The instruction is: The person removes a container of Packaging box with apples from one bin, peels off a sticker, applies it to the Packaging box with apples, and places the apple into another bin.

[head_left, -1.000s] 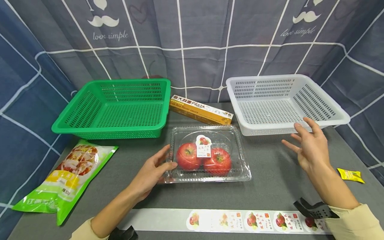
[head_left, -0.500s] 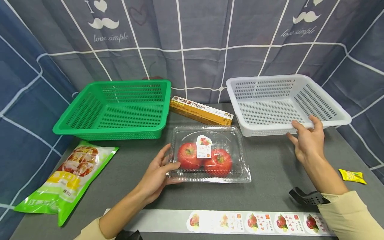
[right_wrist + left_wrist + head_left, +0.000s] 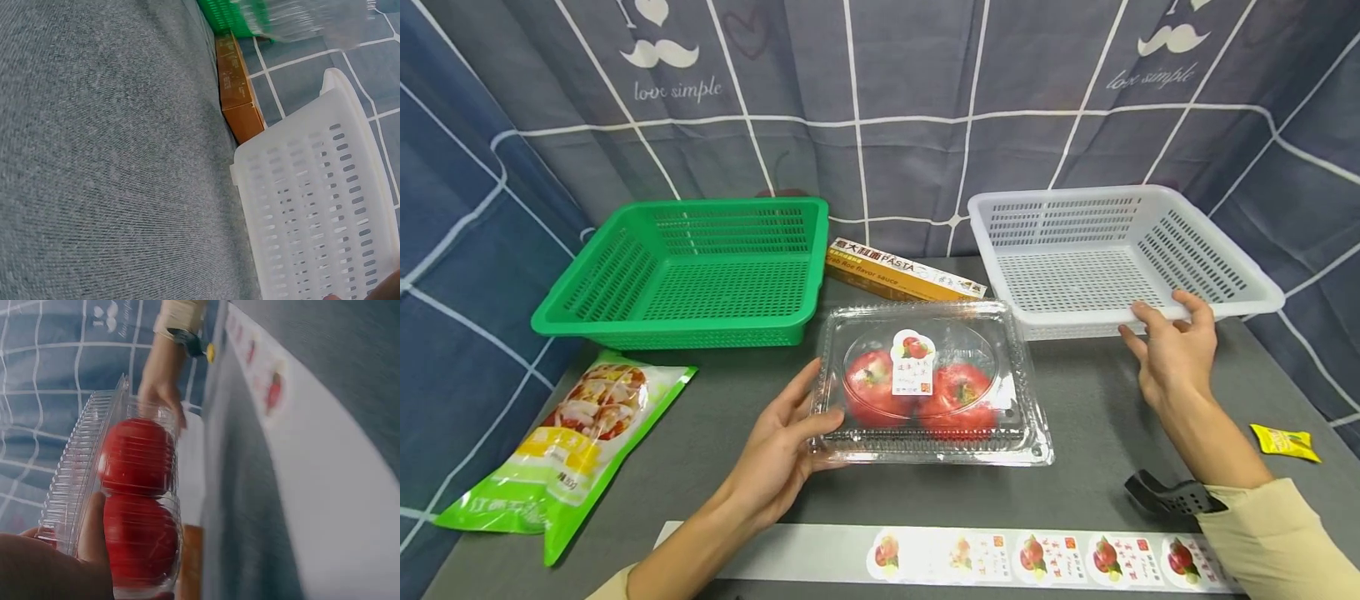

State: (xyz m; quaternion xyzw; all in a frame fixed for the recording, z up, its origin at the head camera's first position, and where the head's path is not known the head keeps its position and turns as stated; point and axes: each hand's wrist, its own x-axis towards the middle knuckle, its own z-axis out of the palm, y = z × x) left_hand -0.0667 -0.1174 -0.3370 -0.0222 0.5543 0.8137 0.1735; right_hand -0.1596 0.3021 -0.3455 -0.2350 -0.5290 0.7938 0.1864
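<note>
Lifted since before: apple clamshell [image 3: 928, 383], long axis left-right; left hand [image 3: 775, 454] gripping edge.

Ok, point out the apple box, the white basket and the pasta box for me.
apple box [image 3: 925, 379], head view, on the clear lid.
white basket [image 3: 1067, 279], head view, on its slotted floor.
pasta box [image 3: 902, 279], head view, on its orange side.

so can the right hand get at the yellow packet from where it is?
Probably yes. The right hand rests at the white basket rim, and only bare table lies between it and the yellow packet.
</note>
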